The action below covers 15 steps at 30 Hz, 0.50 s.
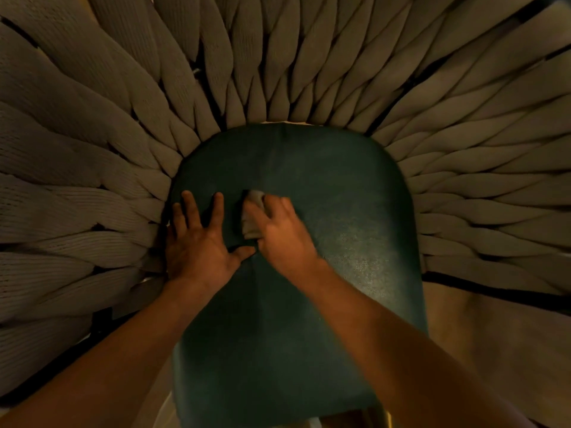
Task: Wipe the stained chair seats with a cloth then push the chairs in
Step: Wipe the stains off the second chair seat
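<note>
Seat: dark green, leather-like padded chair seat (pixel 324 211), rounded at the back, its long axis running 6 to 12 o'clock away from the person.
Backrest: thick woven beige rope strands (pixel 278 72), fanning around the seat from 8 through 12 to 4 o'clock.
Cloth: small crumpled pale grey cloth (pixel 251 217), lying on the seat left of centre, toward the 9 o'clock side.
Right hand (pixel 279 233): fingers curled over the cloth, gripping it and pressing it to the seat.
Left hand (pixel 197 239): flat, fingers spread, resting on the seat's 9 o'clock edge; holds nothing; thumb tip near the right hand.
Unwiped ground, judged: the larger bare area lies at 3 o'clock from the cloth, so the right hand is the one placed to sweep there.
Stain: not discernible in the dim light.
</note>
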{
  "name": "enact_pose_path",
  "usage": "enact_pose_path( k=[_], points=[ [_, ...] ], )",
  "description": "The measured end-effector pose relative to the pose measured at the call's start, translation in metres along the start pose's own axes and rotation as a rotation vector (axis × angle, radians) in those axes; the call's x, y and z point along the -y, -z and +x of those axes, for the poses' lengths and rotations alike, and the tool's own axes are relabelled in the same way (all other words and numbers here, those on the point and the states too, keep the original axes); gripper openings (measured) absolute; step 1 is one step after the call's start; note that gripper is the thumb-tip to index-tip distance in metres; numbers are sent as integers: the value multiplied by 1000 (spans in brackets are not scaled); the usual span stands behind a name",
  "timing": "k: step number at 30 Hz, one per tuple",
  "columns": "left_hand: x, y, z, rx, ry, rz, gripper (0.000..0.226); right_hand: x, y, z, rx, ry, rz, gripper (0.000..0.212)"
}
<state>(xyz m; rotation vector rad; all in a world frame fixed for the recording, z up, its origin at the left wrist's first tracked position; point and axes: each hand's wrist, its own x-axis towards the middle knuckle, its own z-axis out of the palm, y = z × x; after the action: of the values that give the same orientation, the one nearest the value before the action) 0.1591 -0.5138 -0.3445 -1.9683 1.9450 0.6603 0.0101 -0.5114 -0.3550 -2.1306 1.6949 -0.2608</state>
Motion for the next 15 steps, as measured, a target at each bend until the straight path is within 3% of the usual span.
enact_pose_path(
  k=[4, 7, 11, 15],
  points=[
    [1, -1, -1, -1, -13, -7, 107, -42, 17, -40, -49, -61, -127, 67],
    [3, -3, -4, -5, -27, -24, 105, -89, 40, -60, -70, -244, -233, 74],
    [6, -10, -14, -57, -84, -21, 94, -144, 64, -65, -203, -561, -247, 51],
    [5, -26, -49, -75, -180, 1, 83, -135, 51, -52, -309, -690, -279, 46]
  ],
)
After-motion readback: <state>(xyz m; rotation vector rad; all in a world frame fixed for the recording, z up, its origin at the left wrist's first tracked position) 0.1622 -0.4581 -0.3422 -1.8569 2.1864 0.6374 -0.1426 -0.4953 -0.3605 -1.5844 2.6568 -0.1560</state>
